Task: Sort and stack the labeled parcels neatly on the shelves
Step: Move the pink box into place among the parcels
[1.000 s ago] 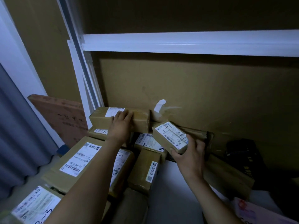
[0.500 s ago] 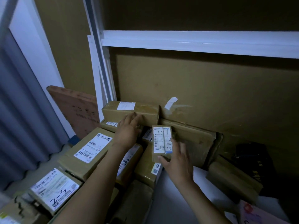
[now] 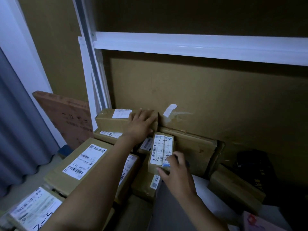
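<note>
I see 1 small brown parcel (image 3: 160, 148) standing upright, white label (marked A21B) facing me; just left, 1 long brown parcel (image 3: 113, 124) lies flat atop other labeled parcels (image 3: 83, 162).

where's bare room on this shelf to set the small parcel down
Bare white shelf board shows between the right hand gripping the small parcel and the brown box at right. Around the left hand, parcels crowd together.

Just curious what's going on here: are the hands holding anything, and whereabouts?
The right hand grips the small labelled parcel by its near end. The left hand only rests flat on the long cardboard box.
</note>
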